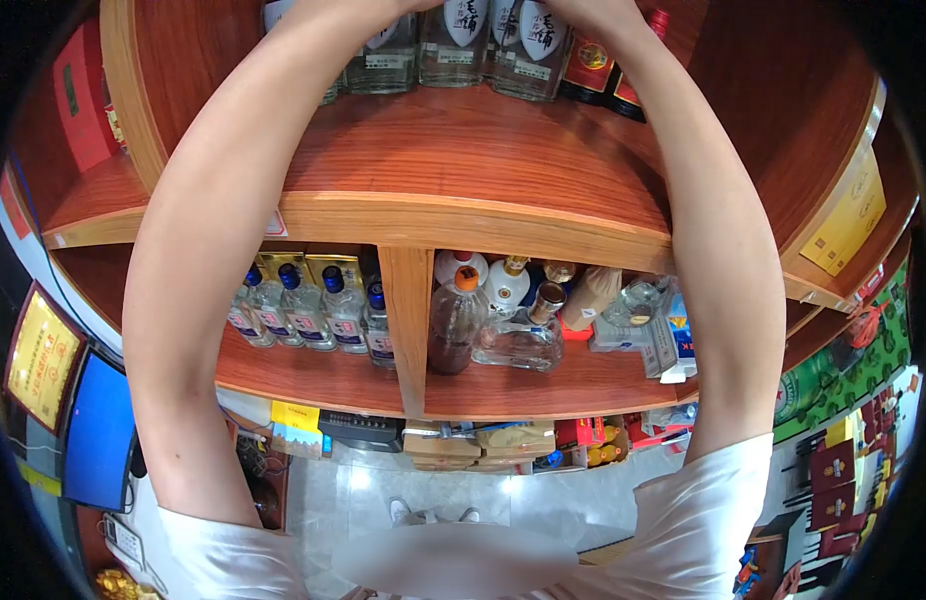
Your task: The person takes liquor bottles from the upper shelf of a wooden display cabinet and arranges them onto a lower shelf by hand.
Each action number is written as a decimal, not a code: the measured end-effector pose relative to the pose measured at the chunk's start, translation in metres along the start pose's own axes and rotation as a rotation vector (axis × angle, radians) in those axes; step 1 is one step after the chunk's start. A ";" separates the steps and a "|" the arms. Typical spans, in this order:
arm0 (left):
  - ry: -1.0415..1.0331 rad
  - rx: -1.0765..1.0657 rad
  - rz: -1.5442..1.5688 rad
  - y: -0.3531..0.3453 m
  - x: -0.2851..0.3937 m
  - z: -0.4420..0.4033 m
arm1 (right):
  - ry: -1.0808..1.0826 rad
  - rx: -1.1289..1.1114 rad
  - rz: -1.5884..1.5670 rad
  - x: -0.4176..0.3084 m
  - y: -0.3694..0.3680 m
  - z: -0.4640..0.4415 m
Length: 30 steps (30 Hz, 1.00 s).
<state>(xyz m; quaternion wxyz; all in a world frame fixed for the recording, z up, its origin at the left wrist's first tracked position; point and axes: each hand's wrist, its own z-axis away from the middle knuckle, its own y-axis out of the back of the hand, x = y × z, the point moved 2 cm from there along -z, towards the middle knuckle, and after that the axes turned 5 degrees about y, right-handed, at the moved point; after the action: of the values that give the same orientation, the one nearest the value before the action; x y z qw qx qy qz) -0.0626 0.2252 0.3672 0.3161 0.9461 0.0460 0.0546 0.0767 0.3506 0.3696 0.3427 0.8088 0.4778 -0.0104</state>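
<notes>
Left hand (pixel 415 4) and right hand (pixel 588 14) are sitting by glass bottles (pixel 453 62); my feed's cropping them, can't tell openness or hold. Guessing heavyish, slick, breakable: grab mid-body.

Near the fingers (pixel 563 6), smooth, glossy glass bottles (pixel 453 62) are noted. Below the fingers, a wood-grained shelf (pixel 473 150) is seen with satin gloss. Well apart from them, matt cloth sleeves (pixel 713 510) are recorded.
</notes>
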 end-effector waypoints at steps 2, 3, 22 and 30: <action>-0.009 0.028 0.006 -0.004 0.000 0.000 | -0.044 0.010 -0.026 -0.004 0.003 0.002; -0.012 0.043 0.009 -0.005 -0.001 0.000 | -0.064 0.014 -0.039 -0.007 0.005 0.004; 0.046 0.053 0.127 0.005 -0.013 -0.002 | -0.184 -0.083 -0.079 -0.017 -0.002 -0.013; -0.006 0.115 0.131 0.009 -0.004 -0.001 | -0.063 -0.100 -0.061 0.019 0.006 -0.027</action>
<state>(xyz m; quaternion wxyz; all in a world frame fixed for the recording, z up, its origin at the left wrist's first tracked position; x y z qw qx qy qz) -0.0661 0.2186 0.3730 0.2570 0.9638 -0.0140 0.0696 0.0828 0.3785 0.3869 0.3970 0.7751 0.4910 -0.0225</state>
